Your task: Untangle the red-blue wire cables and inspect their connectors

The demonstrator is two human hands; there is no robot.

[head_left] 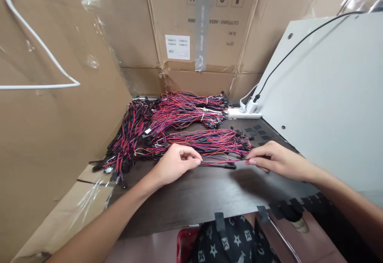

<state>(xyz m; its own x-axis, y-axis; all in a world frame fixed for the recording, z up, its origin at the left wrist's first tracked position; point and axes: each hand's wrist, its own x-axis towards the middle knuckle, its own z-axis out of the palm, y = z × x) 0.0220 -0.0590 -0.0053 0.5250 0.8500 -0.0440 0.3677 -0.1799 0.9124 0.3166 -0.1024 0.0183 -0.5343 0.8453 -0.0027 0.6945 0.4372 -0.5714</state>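
Note:
Between my two hands a thin red and purple wire (223,161) stretches just above the dark table. My left hand (179,162) pinches its left end, and my right hand (271,160) pinches its right end. Below the wire lies a black sleeved cable piece (220,166). Right behind my hands is a long pile of red, purple and black wires (209,139). Tied wire bundles (182,109) lie farther back, and another heap of wires (127,135) is at the left.
A white power strip (243,113) with plugs sits at the back right, beside a white panel (326,95). Cardboard (140,23) walls the back and left. Black tape pieces (279,210) hang along the front edge of the table (167,203). A red container (186,244) is below.

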